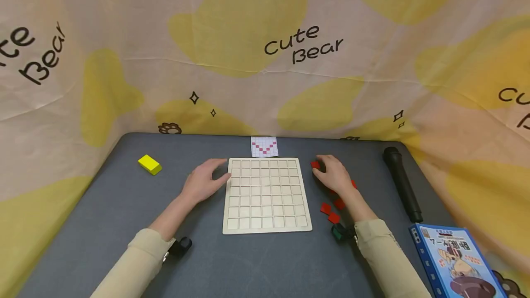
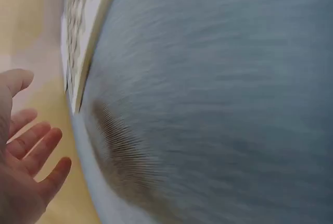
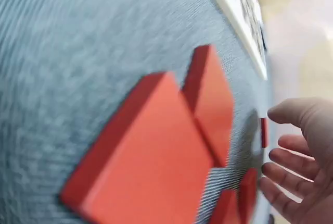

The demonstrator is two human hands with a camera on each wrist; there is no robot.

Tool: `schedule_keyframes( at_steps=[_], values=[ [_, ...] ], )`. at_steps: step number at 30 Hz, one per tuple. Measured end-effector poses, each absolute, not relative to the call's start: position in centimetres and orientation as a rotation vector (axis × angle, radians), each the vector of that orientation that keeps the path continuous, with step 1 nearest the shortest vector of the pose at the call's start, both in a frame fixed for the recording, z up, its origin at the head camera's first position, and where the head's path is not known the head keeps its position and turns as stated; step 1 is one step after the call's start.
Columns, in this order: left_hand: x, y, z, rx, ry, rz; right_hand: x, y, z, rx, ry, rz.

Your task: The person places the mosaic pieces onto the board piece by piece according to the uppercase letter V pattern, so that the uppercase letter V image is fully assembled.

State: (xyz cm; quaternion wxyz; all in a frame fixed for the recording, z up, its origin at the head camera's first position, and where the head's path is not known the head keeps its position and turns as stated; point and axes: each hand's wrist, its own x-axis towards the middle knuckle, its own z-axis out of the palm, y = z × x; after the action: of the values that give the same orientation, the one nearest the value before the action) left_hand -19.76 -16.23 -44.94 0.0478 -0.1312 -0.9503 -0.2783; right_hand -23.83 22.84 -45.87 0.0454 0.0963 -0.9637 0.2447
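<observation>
A pale grid board (image 1: 267,232) with rows of square recesses lies in the middle of the grey table. My left hand (image 1: 204,182) is at its upper left edge, thumb and fingers spread and holding nothing; whether they touch the rim I cannot tell. The left wrist view shows those loosely bent fingers (image 2: 36,148) too. To the right of the board, my right hand (image 1: 332,174) reaches towards a red square tile (image 1: 315,164), thumb and fingers apart about it. Several more red tiles (image 3: 151,161) lie below, some partly hidden by my right hand and forearm.
A card with a pink V-shaped pattern (image 1: 264,146) stands behind the board. A yellow block (image 1: 150,164) lies at the far left. On the right are a black cylindrical object (image 1: 402,183) and a blue illustrated box (image 1: 457,261). A printed cloth (image 1: 232,95) hangs behind the table.
</observation>
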Motion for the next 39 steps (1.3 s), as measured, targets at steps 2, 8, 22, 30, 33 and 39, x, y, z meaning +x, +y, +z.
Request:
schedule_keyframes(
  at_steps=[2,8,22,30,33,39],
  values=[
    [-18.7,-16.3,-45.2,-0.507,-2.938,-0.884,-23.9,23.1,-46.1,0.289,-2.969,0.732],
    [-16.2,-17.3,-45.9,-0.782,-3.064,-0.868,-23.9,23.6,-46.4,0.249,-2.947,0.767],
    [-14.3,-17.9,-46.7,-0.977,-3.074,-0.734,-23.7,23.9,-46.6,0.2,-2.937,0.79],
    [-14.3,-17.9,-47.2,-0.985,-3.113,-0.731,-22.6,23.6,-46.5,0.16,-2.902,0.852],
    [-14.3,-18.0,-47.4,-0.993,-3.124,-0.732,-21.8,22.8,-46.4,0.193,-2.867,0.931],
    [-14.2,-18.1,-47.3,-1.015,-3.113,-0.742,-20.0,20.4,-46.2,0.331,-2.812,1.016]
  ],
)
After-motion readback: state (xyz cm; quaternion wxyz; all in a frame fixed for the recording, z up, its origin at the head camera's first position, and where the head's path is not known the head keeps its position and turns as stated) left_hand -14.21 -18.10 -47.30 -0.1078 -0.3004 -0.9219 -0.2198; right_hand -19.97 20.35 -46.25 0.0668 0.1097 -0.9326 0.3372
